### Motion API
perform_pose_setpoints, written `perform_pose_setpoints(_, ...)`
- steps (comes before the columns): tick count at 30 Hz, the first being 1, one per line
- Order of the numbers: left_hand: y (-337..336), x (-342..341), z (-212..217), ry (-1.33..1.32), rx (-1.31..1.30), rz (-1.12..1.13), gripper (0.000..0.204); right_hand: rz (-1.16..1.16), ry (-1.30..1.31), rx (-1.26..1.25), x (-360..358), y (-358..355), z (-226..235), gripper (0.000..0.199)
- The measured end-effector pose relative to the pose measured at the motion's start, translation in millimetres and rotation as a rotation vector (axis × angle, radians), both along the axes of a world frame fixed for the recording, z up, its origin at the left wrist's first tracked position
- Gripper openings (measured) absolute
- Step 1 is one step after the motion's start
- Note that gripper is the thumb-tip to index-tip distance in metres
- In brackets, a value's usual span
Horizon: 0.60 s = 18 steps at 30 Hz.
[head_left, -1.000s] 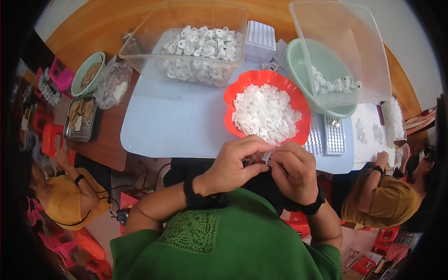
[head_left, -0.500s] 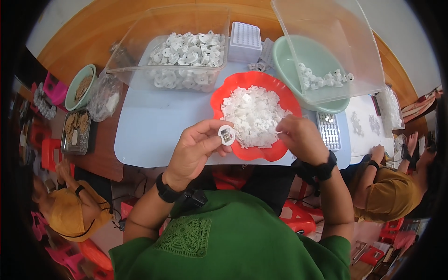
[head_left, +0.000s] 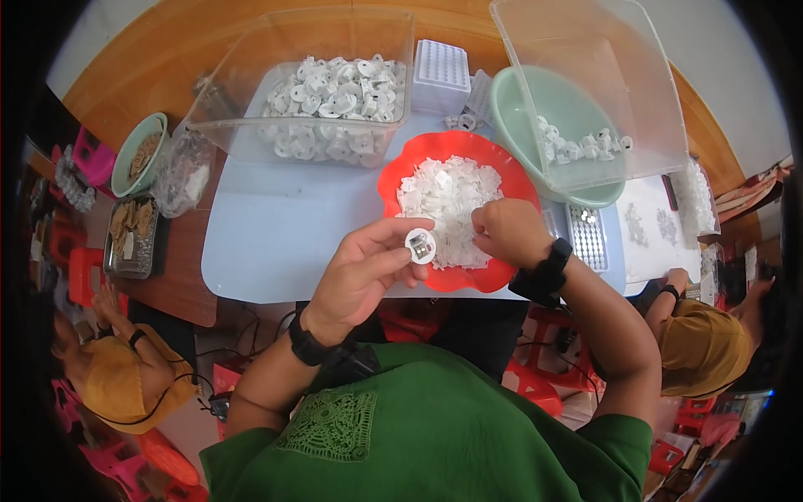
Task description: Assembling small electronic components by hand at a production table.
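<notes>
Between the thumb and fingers of my left hand (head_left: 361,272) is a round white plastic part (head_left: 421,246), its face showing small metal pieces inside. My right hand (head_left: 514,234) hangs over the right side of a red scalloped bowl (head_left: 393,159), fingers curled and pinched together. Whatever those fingertips hold, if anything, is hidden. Many small, flat, translucent white plastic pieces (head_left: 447,188) fill the bowl. The round part is held at the bowl's near left rim, a short way from my right fingertips.
Behind the bowl, a clear bin (head_left: 251,125) holds white round parts (head_left: 335,92). A stack of white trays (head_left: 442,71) stands beside it. At right are a green basin (head_left: 510,109), a tilted clear bin (head_left: 602,92) and a tray of metal pieces (head_left: 588,238). People sit at both sides.
My right hand has moved left, further over the white pieces. My left hand, still gripping the round part, has shifted slightly right.
</notes>
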State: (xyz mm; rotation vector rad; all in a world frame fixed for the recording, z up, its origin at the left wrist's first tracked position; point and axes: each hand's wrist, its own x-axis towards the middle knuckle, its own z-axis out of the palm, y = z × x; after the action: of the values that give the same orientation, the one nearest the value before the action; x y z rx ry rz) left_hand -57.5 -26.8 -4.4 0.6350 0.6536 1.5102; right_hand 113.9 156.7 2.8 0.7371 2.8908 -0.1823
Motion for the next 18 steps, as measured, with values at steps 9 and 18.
perform_pose_setpoints(9, -5, -1, -4, 0.002, -0.022, 0.044, 0.037, -0.175, 0.477, -0.277, 19, 6, 15, 0.008)
perform_pose_setpoints(18, -2, 6, -2, 0.000, -0.026, 0.003, 0.035, -0.433, 0.633, -0.829, 21, 2, 27, 0.005)
